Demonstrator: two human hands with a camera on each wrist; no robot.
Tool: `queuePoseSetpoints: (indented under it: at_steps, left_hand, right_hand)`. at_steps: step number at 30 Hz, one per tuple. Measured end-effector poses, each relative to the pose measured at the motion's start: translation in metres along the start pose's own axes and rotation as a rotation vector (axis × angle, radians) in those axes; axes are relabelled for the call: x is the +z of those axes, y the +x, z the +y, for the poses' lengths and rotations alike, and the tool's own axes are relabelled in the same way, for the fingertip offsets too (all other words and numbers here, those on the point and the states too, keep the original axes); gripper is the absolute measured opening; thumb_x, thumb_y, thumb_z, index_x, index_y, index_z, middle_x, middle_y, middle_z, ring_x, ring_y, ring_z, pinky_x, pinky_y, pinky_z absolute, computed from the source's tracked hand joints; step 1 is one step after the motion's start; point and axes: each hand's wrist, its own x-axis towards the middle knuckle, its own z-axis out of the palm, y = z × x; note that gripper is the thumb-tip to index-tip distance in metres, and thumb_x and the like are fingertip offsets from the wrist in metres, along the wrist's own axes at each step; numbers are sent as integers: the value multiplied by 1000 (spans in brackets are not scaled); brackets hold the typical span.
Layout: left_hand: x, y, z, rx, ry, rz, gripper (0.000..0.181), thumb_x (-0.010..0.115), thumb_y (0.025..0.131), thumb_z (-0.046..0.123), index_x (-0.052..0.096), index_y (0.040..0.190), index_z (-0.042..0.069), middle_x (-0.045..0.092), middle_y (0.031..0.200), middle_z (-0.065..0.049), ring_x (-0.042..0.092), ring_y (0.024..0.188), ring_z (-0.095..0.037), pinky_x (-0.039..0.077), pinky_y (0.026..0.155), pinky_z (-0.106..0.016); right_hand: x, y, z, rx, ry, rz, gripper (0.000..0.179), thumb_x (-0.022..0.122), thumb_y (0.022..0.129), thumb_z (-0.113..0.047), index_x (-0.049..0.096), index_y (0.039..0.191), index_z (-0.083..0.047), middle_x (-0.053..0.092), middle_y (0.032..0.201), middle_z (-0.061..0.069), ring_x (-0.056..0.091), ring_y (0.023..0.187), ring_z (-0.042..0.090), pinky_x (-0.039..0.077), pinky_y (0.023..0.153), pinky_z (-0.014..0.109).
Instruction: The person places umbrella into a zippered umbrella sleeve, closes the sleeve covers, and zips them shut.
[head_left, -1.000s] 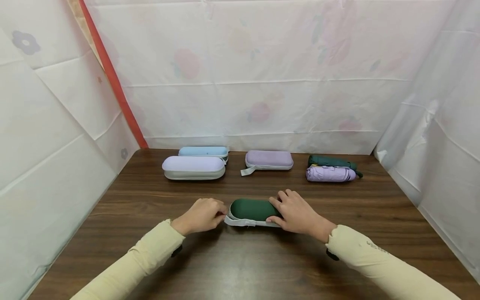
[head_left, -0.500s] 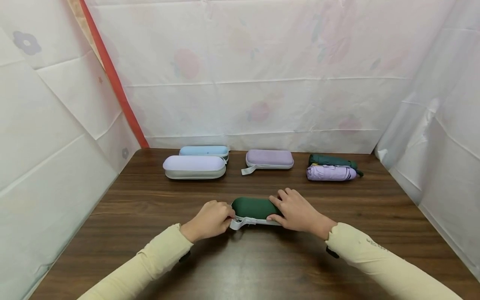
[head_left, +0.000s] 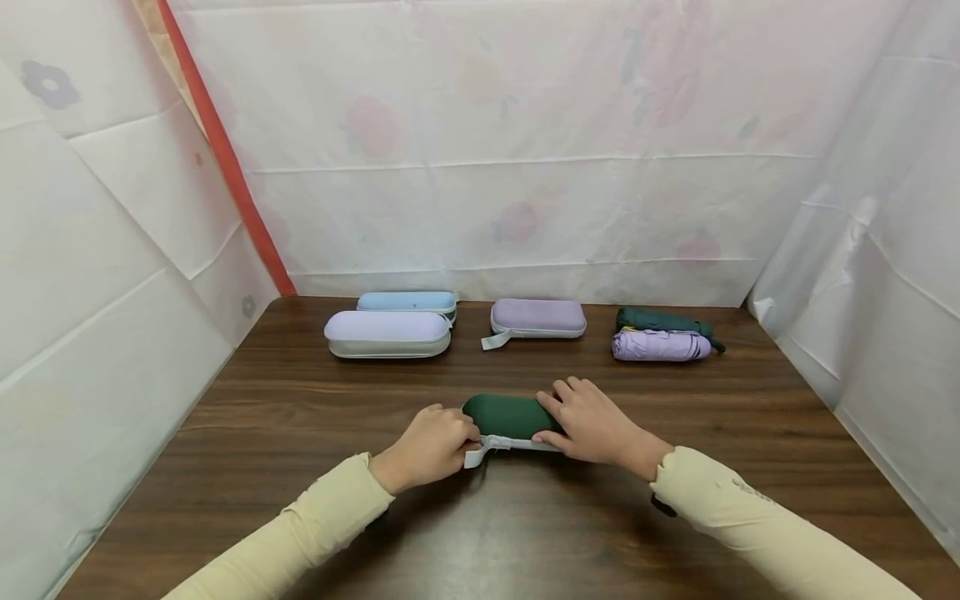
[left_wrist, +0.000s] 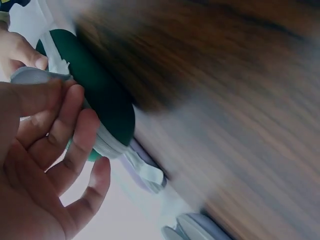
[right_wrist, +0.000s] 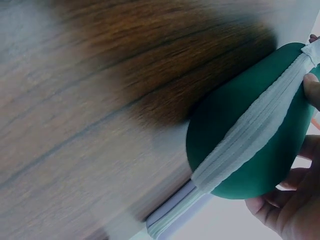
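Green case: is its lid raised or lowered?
Lowered: the green case has both halves meeting at its pale zip band. Whether fully zipped, I cannot tell.

Site: curtained-off tabletop nook; kind of room behind cannot be told. Evidence: creased pale sheets (head_left: 465, 108) (faint flower and fruit-like prints) screen the back and both sides; a red strip (head_left: 226, 150) runs down the left corner; a dark wood-grain table (head_left: 525, 542) spans between.

1. Head view, five o'clock: the right hand (head_left: 596, 423) is covering one end of the green case (head_left: 507, 415).
2. Nine o'clock: the lilac case (head_left: 387, 336) is partly hiding the blue case (head_left: 407, 301).
3. Four o'clock: the sleeve lettering (head_left: 752, 491) is appearing illegibly small.
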Motion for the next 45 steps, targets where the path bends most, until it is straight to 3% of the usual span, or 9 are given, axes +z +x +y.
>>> queuePoseSetpoints:
  at_steps: [5,9,13,16,22,28,33,40,45]
  left_hand:
    - [0,-2,-7,-39,-4,29,25,77,78,21,60,60,21,48,57,13,42,57,-6,25,53,-25]
    - [2,-2,-14,-116,0,24,27,79,75,37,61,68,18,53,67,10,46,65,-9,33,57,-27]
    - [3,-1,-22,-222,-25,-71,49,77,73,51,63,96,10,59,90,2,54,85,-17,46,71,-39]
    - [2,1,-28,-219,-89,-144,66,76,77,47,57,122,3,59,108,-5,54,99,-21,47,81,-43]
    - [2,9,-31,-119,-210,-172,64,75,82,30,51,129,-6,58,113,-12,54,102,-23,47,85,-38]
    - [5,17,-32,-164,-346,-161,64,75,82,25,49,129,-10,56,109,-13,52,97,-21,45,85,-37]
    - [7,26,-39,-206,-364,-144,65,75,83,20,46,131,-13,56,111,-16,52,98,-22,45,85,-38]
    - [13,50,-55,-272,-364,-72,64,78,79,18,50,128,-13,57,106,-16,54,96,-25,45,86,-38]
    - [20,68,-64,-353,-358,-71,68,80,77,19,50,130,-12,57,105,-18,54,95,-26,45,86,-39]
  right_hand:
    - [0,-7,4,-2,69,-63,65,53,91,-55,56,131,-3,57,108,10,54,96,25,43,83,43]
    - [-2,-19,15,24,195,-171,70,54,91,-55,45,141,-6,54,122,8,51,108,22,42,91,44]
    - [-6,-34,27,80,348,-251,76,58,89,-55,39,144,-7,49,129,9,52,111,20,44,90,42]
    - [-7,-43,35,119,454,-266,79,61,87,-56,39,145,-7,48,130,9,55,107,19,46,87,41]
    - [2,-51,46,98,571,-120,72,69,84,-47,48,137,-3,56,122,8,58,99,15,50,78,34]
    - [7,-48,56,55,609,21,63,78,79,-34,57,127,1,63,115,10,62,93,14,52,71,29]
    - [9,-39,69,67,625,42,64,79,78,-32,57,127,3,63,117,13,62,92,13,52,72,30]
    - [10,-21,91,134,667,65,68,83,75,-20,53,129,6,63,115,18,54,53,4,49,58,26]
    - [14,-9,101,215,643,45,69,81,76,-15,49,133,6,59,122,20,51,47,6,48,60,28]
